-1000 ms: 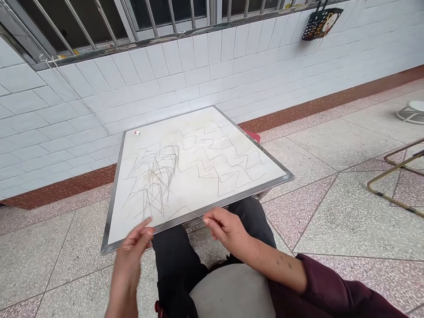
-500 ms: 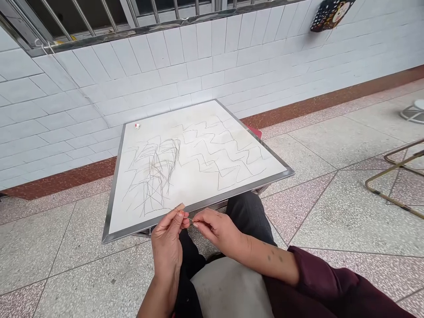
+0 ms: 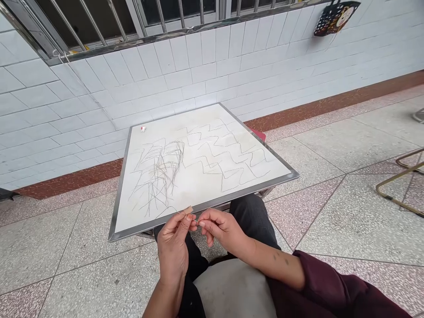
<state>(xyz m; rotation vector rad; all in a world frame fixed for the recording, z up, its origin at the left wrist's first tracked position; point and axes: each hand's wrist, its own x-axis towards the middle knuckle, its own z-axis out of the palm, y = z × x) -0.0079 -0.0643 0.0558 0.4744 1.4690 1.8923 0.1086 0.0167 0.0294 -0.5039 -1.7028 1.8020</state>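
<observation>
**Thin pale strand (image 3: pixel 181 213) pinched at your fingertips**

Your left hand (image 3: pixel 174 249) and right hand (image 3: pixel 220 229) are nearly closed on it, just off the near edge of the white steel-framed board (image 3: pixel 198 199), which carries dark zigzag strands (image 3: pixel 225 154).

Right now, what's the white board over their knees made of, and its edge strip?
The board looks like a white laminated or painted sheet, smooth with a dull sheen; the core can't be told. Its edge strip looks like metal, probably stainless steel or aluminium, going by its silvery, reflective shine.
</observation>
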